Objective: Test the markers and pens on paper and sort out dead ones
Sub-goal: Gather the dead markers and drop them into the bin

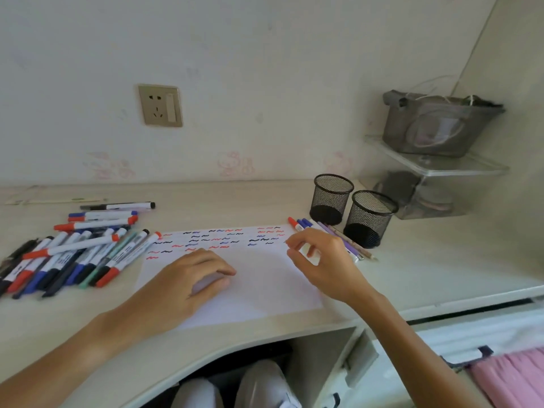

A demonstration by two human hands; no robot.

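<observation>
- The left hand [188,278] rests on the white sheet of paper [259,293], fingers loosely curled, holding nothing.
- The right hand [321,260] hovers empty, fingers apart, over the small row of pens [306,226] beyond it, long axes slanting away leftward.
- The big marker pile [73,254] lies far left on the surface.

Soft, even daylight over my desk [206,343], faint shadow beneath my left hand [188,278], wide-angle bending at edges, slight overall blur
</observation>
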